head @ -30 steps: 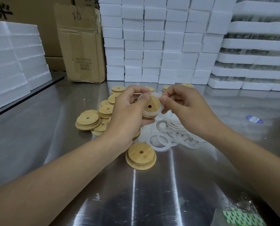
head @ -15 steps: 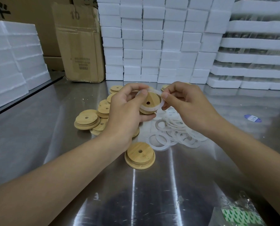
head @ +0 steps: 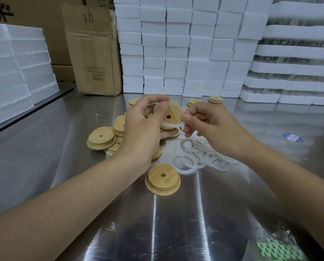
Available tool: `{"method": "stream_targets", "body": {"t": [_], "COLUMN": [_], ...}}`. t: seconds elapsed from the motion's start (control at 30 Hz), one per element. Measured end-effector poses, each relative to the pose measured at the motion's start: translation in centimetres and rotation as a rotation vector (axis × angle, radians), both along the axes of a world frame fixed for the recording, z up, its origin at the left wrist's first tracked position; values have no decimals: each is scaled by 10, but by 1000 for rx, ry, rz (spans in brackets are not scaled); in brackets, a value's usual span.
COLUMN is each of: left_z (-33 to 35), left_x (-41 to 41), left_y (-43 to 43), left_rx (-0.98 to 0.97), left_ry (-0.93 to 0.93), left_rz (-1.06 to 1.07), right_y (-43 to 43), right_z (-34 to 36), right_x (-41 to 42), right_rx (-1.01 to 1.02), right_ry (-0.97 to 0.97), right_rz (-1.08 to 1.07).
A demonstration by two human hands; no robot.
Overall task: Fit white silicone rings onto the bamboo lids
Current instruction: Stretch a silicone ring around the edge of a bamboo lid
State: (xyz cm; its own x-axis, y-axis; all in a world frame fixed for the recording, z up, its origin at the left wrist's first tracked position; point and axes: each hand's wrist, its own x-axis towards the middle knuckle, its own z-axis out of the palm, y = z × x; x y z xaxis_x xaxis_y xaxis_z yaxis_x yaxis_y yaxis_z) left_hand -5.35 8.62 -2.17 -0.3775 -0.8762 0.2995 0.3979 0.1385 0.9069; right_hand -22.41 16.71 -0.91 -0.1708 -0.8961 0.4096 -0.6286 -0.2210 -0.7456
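My left hand (head: 142,129) grips a round bamboo lid (head: 171,115) with a centre hole, held up above the table, thumb on its upper left rim. A white silicone ring (head: 171,126) sits partly around the lid's step. My right hand (head: 212,127) pinches the ring's right side between thumb and forefinger. A loose pile of white rings (head: 200,155) lies on the table below my right hand. One bamboo lid (head: 163,179) lies alone in front. More lids (head: 101,139) are heaped to the left, partly hidden by my left hand.
The steel table (head: 44,166) carries two lids (head: 215,99) near the back. White foam blocks (head: 185,44) are stacked behind, foam trays (head: 296,53) at right, foam slabs (head: 12,63) at left, a cardboard box (head: 95,53) between. A plastic bag (head: 278,247) lies front right, a blue sticker (head: 293,137) at right.
The lid in my left hand has turned slightly and my right fingers have shifted lower along the ring's right edge, drawing it round the lid. Everything on the table stays put.
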Motion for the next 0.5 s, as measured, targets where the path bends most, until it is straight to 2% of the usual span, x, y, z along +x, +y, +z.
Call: {"method": "stream_targets", "body": {"t": [0.27,0.5], "left_z": [-1,-7], "left_x": [1,-2], "left_y": [-2,-1], "left_rx": [10,-105], "left_ry": [45,-32], "left_rz": [13,-25], "right_y": [2,1], "right_z": [6,-2], "right_x": [-3,-9], "right_rx": [42,40], "right_ry": [21,29], "right_rz": [40,-40]}}
